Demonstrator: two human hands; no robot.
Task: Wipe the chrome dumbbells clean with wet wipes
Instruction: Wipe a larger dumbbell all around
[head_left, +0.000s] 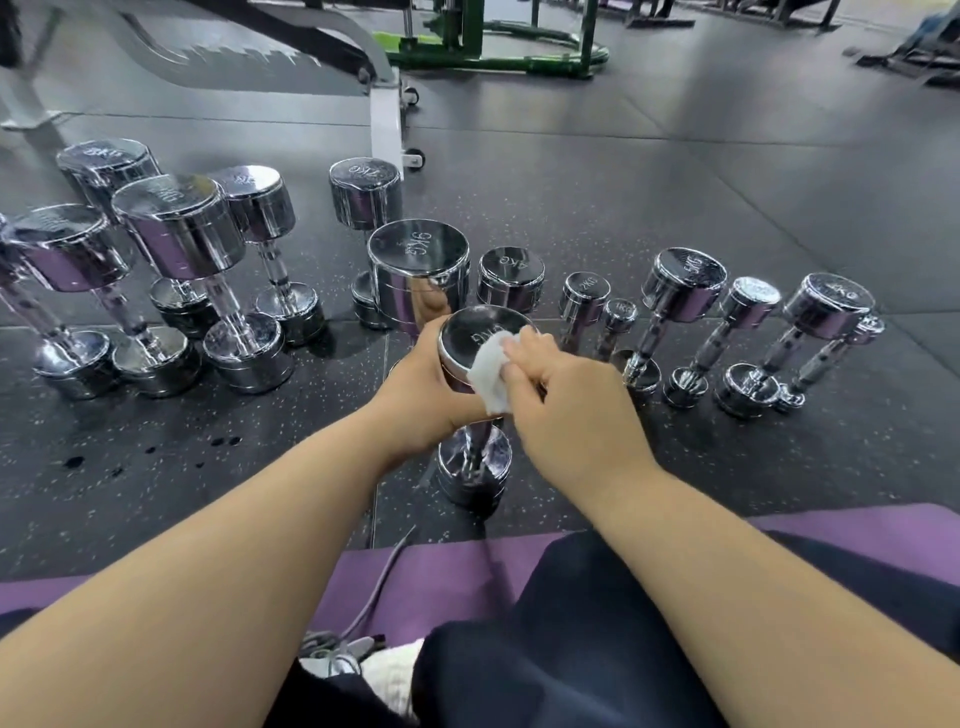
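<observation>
- Nearest me, 6 o'clock: a dark-clad lap (571, 649) on a purple mat (457, 577), with a white towel (395, 670) and a grey cable (384, 582) just beside it.
- Centre: one chrome dumbbell (462, 335), standing on end on the speckled floor (156, 509), just past the mat's edge.
- Left hand (421, 379): grip clamped round the side of that dumbbell's top head, at its 9 o'clock.
- Right hand (566, 410): grip pinched on a white wet wipe (491, 371), which I see pressed against the top head's rim at 4 o'clock.
- 12 o'clock of it: 9KG dumbbell (418, 260), on end; 4KG dumbbell (510, 278) just beside it, at 1 o'clock.
- 2 to 3 o'clock: row of smaller dumbbells (680, 291), on end.
- 10 o'clock: cluster of large dumbbells (176, 234), on end.
- 8 o'clock: dark wet spots (223, 441) on the floor.
</observation>
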